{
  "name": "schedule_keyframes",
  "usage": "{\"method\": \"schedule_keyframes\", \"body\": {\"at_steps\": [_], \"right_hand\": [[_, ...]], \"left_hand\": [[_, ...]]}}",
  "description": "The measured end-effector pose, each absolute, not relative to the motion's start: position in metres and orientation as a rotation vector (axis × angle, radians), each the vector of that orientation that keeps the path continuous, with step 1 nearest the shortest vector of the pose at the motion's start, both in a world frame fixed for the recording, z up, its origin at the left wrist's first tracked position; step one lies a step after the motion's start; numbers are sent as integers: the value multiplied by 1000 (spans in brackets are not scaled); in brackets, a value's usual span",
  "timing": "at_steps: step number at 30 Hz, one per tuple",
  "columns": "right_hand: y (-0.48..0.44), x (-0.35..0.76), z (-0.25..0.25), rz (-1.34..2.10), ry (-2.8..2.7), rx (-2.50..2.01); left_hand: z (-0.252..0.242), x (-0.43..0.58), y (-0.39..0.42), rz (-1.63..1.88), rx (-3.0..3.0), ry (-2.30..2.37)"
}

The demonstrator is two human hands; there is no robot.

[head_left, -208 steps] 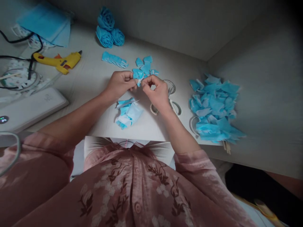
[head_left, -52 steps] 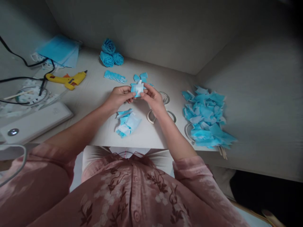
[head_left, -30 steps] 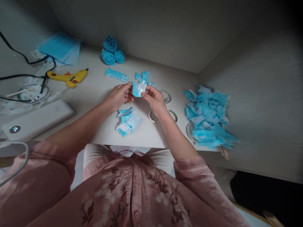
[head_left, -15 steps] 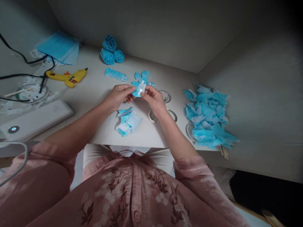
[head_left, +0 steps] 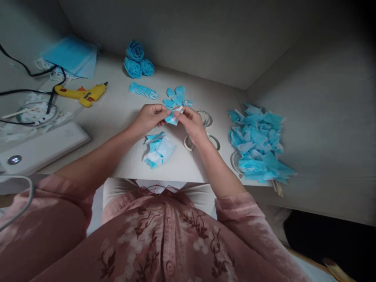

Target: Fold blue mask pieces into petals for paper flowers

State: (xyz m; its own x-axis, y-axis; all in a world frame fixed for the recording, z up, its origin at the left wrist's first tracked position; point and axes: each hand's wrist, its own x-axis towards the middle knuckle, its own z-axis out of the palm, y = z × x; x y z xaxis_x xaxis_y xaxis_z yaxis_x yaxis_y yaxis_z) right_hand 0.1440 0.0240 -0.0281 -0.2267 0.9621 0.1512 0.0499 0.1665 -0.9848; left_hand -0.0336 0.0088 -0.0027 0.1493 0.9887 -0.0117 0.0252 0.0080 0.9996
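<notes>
Between my two hands, over the middle of the table, is a small blue and white piece of fabric [head_left: 172, 118]. My left hand [head_left: 149, 117] pinches its left side between thumb and fingers. The thumb and fingers of my right hand [head_left: 190, 119] close on its right side, where a white part shows. Just beyond lie small cut blue pieces [head_left: 178, 94]. A folded blue strip [head_left: 143, 91] rests to their left. Nearer to me is a loose bunch of blue and white pieces [head_left: 158, 150]. Tape rings [head_left: 214, 141] lie beside and partly under my right hand.
Three blue fabric roses [head_left: 135, 51] stand at the back. On the left are blue masks [head_left: 70, 55], a yellow glue gun [head_left: 85, 94], black cables and a white power bank [head_left: 44, 149]. A large blue fabric pile [head_left: 255, 137] with sticks lies right.
The held piece has been turned and brought slightly closer to me, its white part now more under my right fingers. Both hands stay closed on it. The view has shifted slightly.
</notes>
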Motion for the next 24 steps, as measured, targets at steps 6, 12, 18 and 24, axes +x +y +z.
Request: {"method": "schedule_keyframes", "body": {"at_steps": [6,12,18,24], "right_hand": [[28,145,-33,1149,-1453,-970],[28,145,-32,1106,-1443,-988],[27,146,-33,1046,-1516,-1011],[22,143,-31,865,-1636,-1053]], "left_hand": [[-5,-32,9,1084,1274,1063],[-5,-33,10,1000,1234,1021],[-5,-33,8,950,1266,1044],[-4,-32,8,967,1248,1097]]}}
